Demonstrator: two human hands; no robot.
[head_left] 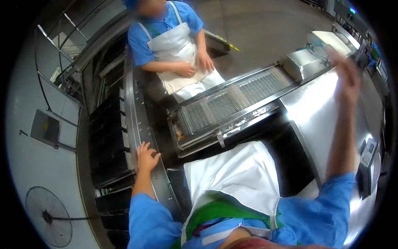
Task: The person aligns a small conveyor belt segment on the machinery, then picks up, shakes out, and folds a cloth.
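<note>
My left hand rests on the metal rail of the dark machine at the left, fingers spread and nothing held. At the right my right hand is raised over the steel table, near the far end of the mesh conveyor. Motion smears its fingers, so whether they hold anything cannot be made out. Between my arms hangs my white apron, close to the conveyor's near end.
A co-worker in a white apron stands beyond the conveyor, both hands at the apron. A metal box sits at the conveyor's far end. A small scale is at the right, a round fan at the lower left.
</note>
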